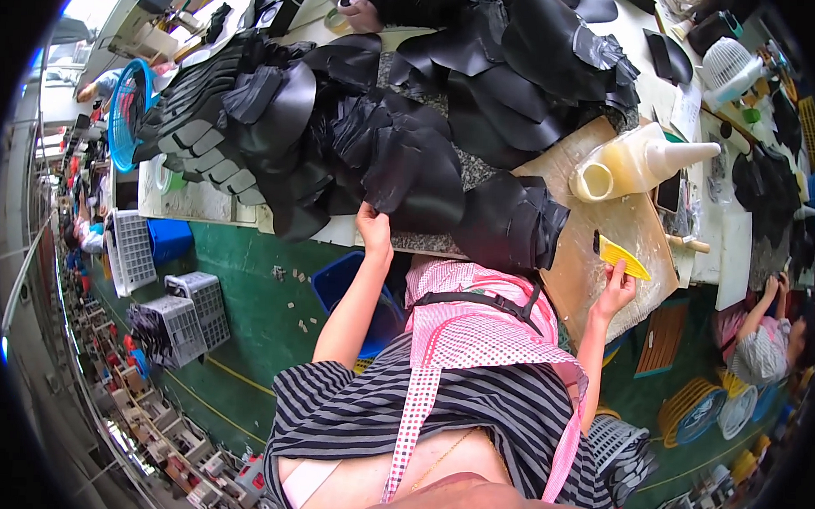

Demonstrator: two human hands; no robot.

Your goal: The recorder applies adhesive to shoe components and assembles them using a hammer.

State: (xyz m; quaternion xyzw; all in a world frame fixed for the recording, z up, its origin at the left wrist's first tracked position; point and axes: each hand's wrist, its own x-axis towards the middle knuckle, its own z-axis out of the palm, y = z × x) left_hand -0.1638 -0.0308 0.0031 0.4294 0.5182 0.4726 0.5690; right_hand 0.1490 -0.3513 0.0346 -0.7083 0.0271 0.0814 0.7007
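Your L hand (pixel 373 228) pinches the near edge of a black piece (pixel 417 170) btw thumb & fingertips, at the front of the bench (pixel 198 208); can't tell if it's one layer or several. Your R hand (pixel 611 293) grips a yellow spreader (pixel 626 259) by its lower edge, over the brown board (pixel 631 217); can't tell if it's touching. The plastic bottle (pixel 628 163) w/ pale contents is on the board's far part, spout pointing right. Btw your hands, a black stack (pixel 503 226) hangs over the bench edge.

Prob. a glue-spreading step. For a good coat, take a small amt on the spreader, wipe the excess on the board, then draw it low & even, one stroke outward. Hold the piece flat w/ your L hand, fingertips out of the spreader's path. Separate layers first, b/c overlapping pieces could drag along or stick. Mind the bottle: reaching across w/ your R hand could knock it. Can't make out any wet coat on the piece from here.
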